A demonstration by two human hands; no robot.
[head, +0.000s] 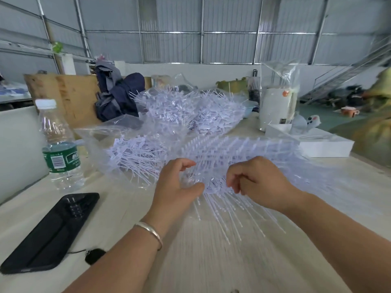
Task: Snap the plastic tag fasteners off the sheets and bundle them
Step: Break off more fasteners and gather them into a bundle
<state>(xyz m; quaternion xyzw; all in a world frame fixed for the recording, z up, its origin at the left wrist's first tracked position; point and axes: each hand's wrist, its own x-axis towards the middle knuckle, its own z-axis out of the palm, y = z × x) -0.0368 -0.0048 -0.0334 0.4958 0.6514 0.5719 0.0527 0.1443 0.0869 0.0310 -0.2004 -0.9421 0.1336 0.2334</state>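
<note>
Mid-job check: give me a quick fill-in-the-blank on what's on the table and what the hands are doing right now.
1. The water bottle stands upright with a white cap and a ____ label.
2. The black phone lies on the table to the ____ of the left hand.
3. A silver ____ circles the left wrist.
4. Both hands, the right hand too, are at the near edge of the fastener sheet, so ____ hand is idle.

Missing words: green; left; bracelet; neither
</note>
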